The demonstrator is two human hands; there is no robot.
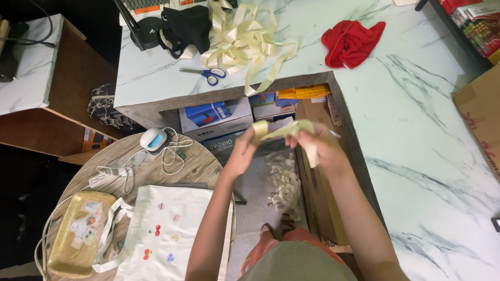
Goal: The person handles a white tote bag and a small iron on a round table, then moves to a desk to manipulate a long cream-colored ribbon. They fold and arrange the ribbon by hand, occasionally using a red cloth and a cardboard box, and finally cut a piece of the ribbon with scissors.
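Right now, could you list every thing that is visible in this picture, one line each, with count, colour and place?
ribbon strip: one, cream, held between both hands
ribbon pile: one, cream, counter top
ribbon heap: one, cream, floor
scissors: one, blue handles, counter
cloth: one, red, counter
black bag: one, counter
tote bag: one, white, round table
pouch: one, gold, round table
boxes: several, under counter
left hand: grip on strip
right hand: grip on strip
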